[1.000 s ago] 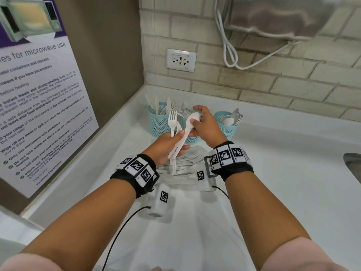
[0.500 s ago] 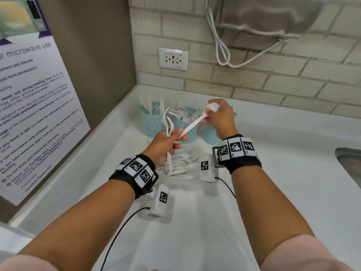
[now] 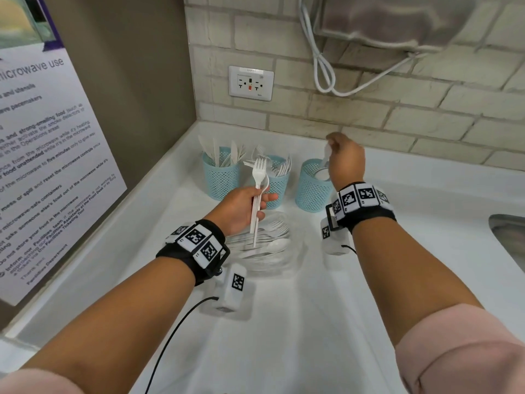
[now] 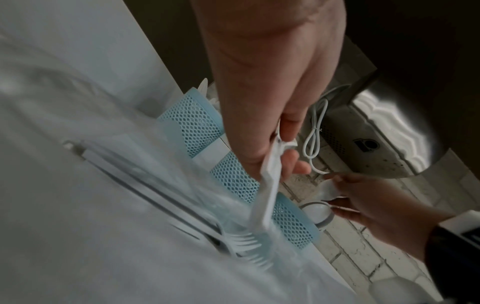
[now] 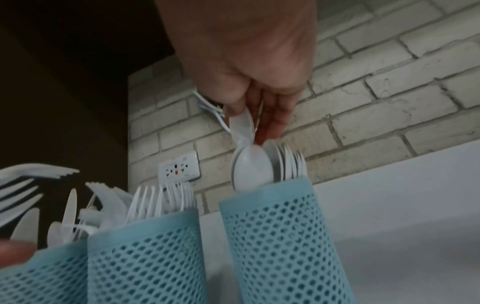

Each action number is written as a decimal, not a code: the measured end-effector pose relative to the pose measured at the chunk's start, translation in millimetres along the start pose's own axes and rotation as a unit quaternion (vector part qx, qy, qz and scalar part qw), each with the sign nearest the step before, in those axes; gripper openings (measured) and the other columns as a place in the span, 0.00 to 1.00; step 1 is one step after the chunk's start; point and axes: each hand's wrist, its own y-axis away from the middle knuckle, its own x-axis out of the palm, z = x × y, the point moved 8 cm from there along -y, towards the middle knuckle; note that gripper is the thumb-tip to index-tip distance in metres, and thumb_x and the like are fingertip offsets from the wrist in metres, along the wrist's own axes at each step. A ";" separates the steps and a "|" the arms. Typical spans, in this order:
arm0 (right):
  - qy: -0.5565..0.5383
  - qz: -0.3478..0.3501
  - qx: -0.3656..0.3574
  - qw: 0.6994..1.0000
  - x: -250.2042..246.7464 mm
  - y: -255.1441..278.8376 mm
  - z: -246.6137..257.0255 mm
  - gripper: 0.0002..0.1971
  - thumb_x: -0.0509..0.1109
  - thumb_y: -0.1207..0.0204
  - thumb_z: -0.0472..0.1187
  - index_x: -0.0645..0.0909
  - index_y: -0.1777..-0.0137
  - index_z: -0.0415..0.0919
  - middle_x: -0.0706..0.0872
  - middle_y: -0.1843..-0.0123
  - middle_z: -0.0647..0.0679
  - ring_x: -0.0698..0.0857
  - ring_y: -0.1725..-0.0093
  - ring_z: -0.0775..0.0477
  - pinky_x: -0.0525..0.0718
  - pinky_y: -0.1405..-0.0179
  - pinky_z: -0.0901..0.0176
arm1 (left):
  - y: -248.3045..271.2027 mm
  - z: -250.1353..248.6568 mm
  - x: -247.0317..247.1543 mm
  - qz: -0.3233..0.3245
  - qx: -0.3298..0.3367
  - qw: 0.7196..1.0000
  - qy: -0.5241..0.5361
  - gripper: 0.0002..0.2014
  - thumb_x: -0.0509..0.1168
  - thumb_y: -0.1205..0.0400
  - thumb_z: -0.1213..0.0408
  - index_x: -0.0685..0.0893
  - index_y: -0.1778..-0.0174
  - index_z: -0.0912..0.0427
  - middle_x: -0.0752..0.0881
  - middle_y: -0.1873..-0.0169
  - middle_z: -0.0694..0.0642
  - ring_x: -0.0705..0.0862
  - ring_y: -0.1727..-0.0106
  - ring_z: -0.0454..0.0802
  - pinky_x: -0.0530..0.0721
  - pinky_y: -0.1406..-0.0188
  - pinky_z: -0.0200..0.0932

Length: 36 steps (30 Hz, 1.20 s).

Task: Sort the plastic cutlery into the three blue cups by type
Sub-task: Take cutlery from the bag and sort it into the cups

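Nearest, low in the frame centre, a clear bag [image 3: 267,251] of loose cutlery is lying on the white bench [image 3: 284,322]. Just above it the left hand [image 3: 241,207] is clamping its grip on a fork [image 3: 259,177] and another utensil. Farther back, three blue cups [image 3: 220,177] are standing in a row; over the rightmost cup [image 3: 311,189] the right hand [image 3: 345,162] is pinching a spoon [image 5: 242,125] above stacked spoons. A wall outlet [image 3: 251,83] is sitting behind, at upper centre.
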 end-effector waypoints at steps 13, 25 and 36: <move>0.163 0.136 0.049 0.976 27.6 1.8 7.9 0.19 0.57 0.18 0.38 0.76 0.29 0.44 0.81 0.34 0.38 0.66 0.27 0.36 0.66 0.33 0.48 | 3.7 -6.2 -2.0 0.002 0.058 0.997 -0.058 0.08 0.57 0.14 0.70 0.81 0.45 0.61 0.88 0.53 0.54 0.79 0.72 0.38 0.77 0.76 0.28; -0.047 0.236 0.026 0.970 56.9 52.9 72.0 0.30 0.73 0.28 0.55 0.73 0.31 0.40 0.85 0.46 0.40 0.87 0.59 0.43 0.88 0.59 0.53 | 3.6 -11.2 -7.5 -0.046 0.108 0.991 -0.057 0.04 0.66 0.19 0.70 0.84 0.51 0.62 0.88 0.60 0.52 0.79 0.72 0.37 0.78 0.75 0.26; -0.295 0.253 0.108 0.915 59.4 68.5 59.8 0.23 0.75 0.29 0.31 0.71 0.37 0.36 0.82 0.64 0.48 0.80 0.70 0.54 0.77 0.77 0.74 | 9.8 -10.6 -12.4 -0.064 0.082 0.994 -0.035 0.10 0.56 0.13 0.61 0.80 0.43 0.61 0.88 0.57 0.57 0.78 0.73 0.40 0.74 0.75 0.30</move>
